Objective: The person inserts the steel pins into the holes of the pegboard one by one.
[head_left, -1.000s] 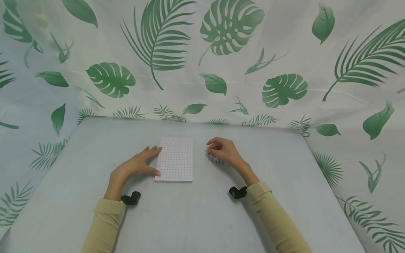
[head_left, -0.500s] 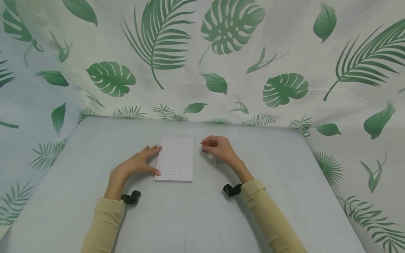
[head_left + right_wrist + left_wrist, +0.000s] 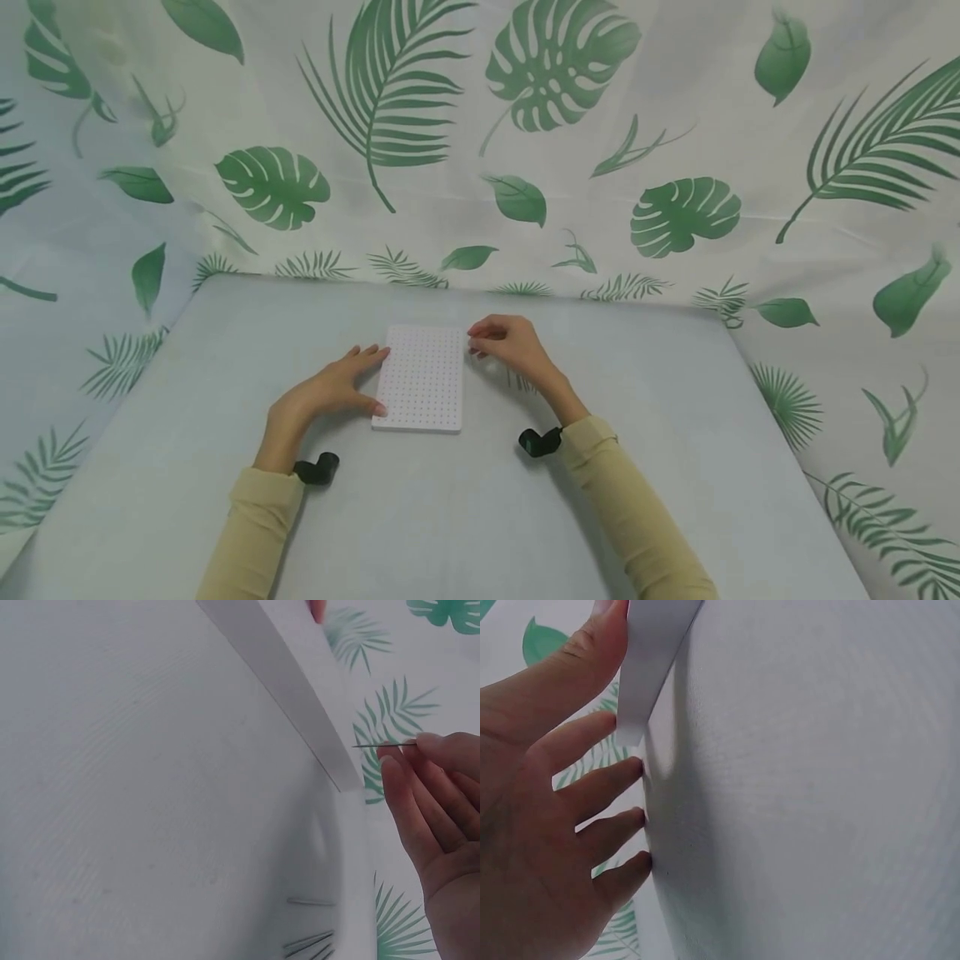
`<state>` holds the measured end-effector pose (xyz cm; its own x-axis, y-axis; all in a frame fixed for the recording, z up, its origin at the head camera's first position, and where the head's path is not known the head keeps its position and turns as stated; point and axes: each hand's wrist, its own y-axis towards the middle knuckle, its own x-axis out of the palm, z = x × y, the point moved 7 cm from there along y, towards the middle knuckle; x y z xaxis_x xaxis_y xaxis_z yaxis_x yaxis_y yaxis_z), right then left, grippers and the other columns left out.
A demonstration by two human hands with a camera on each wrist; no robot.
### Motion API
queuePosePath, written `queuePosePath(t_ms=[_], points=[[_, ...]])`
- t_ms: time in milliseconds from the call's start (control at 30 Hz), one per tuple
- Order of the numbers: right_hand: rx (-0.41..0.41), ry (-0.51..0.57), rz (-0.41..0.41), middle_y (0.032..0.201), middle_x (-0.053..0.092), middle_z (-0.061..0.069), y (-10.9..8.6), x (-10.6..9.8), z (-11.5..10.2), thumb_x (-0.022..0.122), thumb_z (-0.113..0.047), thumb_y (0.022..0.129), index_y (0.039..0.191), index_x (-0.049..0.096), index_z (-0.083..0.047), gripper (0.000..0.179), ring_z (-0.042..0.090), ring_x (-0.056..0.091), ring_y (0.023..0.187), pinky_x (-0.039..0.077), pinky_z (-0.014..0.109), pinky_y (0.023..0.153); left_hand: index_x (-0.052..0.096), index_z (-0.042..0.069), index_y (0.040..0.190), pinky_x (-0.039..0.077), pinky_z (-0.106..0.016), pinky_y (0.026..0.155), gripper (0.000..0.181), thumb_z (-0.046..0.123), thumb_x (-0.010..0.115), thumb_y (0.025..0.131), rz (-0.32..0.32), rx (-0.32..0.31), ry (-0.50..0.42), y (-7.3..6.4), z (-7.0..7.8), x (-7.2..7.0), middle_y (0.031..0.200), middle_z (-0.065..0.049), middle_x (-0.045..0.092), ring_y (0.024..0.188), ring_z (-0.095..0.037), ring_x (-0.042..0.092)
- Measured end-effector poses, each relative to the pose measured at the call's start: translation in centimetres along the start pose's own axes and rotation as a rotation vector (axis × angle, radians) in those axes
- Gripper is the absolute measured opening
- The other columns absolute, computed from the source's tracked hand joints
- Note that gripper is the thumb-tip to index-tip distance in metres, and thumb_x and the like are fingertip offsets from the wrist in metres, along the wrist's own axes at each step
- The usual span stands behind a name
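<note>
A white pegboard [image 3: 420,379] with a grid of small holes lies flat on the table. My left hand [image 3: 330,390] rests at its left edge, fingers spread, thumb and index fingertip touching the board; in the left wrist view the other fingertips reach down to the table. Between thumb and fingertips, my right hand [image 3: 513,343] pinches a thin metal pin [image 3: 382,745]. The pin sits level in the right wrist view, its tip overlapping the board's far corner. Seen from the head, that hand hovers just off the board's upper right edge.
Several more thin metal pins [image 3: 309,943] lie on the table [image 3: 450,517] to the right of the board, under the right wrist. Behind the table hangs a white cloth [image 3: 420,200] printed with green leaves, and it also covers both sides.
My right hand has moved left, away from the loose pins and up to the board's right edge, with the pin in its fingertips. My left hand has stayed on the board.
</note>
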<state>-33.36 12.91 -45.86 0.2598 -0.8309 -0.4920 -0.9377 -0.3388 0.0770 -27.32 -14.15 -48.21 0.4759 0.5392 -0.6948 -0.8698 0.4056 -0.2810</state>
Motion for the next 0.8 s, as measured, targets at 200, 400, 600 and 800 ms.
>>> queuePosePath(t_ms=[200, 400, 600, 800], points=[[0.004, 0.049, 0.006, 0.096, 0.079, 0.011, 0.4, 0.2, -0.2, 0.075, -0.009, 0.093, 0.105, 0.075, -0.002, 0.015, 0.021, 0.077, 0.084, 0.063, 0.041, 0.08, 0.031, 0.011, 0.162, 0.012, -0.072, 0.121, 0.1, 0.033, 0.086, 0.082, -0.01, -0.003, 0.018, 0.0, 0.1, 0.1, 0.17, -0.019, 0.02, 0.157, -0.048, 0.006], [0.014, 0.088, -0.002, 0.096, 0.079, 0.012, 1.2, 1.0, -0.6, 0.076, -0.01, 0.093, 0.101, 0.075, -0.003, 0.011, 0.021, 0.077, 0.085, 0.063, 0.037, 0.081, 0.03, 0.009, 0.162, 0.012, -0.073, 0.121, 0.099, 0.033, 0.085, 0.083, -0.014, 0.014, 0.051, 0.0, 0.2, -0.2, 0.169, -0.023, 0.019, 0.156, -0.05, 0.007], [0.02, 0.117, 0.013, 0.095, 0.08, 0.012, 1.9, 1.6, -0.6, 0.076, -0.009, 0.092, 0.1, 0.075, -0.003, 0.01, 0.022, 0.078, 0.084, 0.063, 0.032, 0.078, 0.03, 0.01, 0.162, 0.012, -0.072, 0.121, 0.098, 0.033, 0.084, 0.084, -0.016, 0.023, 0.038, 0.2, 0.1, -0.3, 0.17, -0.022, 0.019, 0.157, -0.05, 0.006], [0.015, 0.141, 0.008, 0.096, 0.079, 0.013, 2.3, 2.2, -0.6, 0.077, -0.009, 0.091, 0.098, 0.075, -0.002, 0.01, 0.023, 0.078, 0.085, 0.063, 0.032, 0.078, 0.03, 0.009, 0.162, 0.011, -0.073, 0.121, 0.099, 0.032, 0.085, 0.083, -0.024, 0.017, 0.025, 0.2, 0.1, 0.0, 0.17, -0.022, 0.018, 0.157, -0.05, 0.005]])
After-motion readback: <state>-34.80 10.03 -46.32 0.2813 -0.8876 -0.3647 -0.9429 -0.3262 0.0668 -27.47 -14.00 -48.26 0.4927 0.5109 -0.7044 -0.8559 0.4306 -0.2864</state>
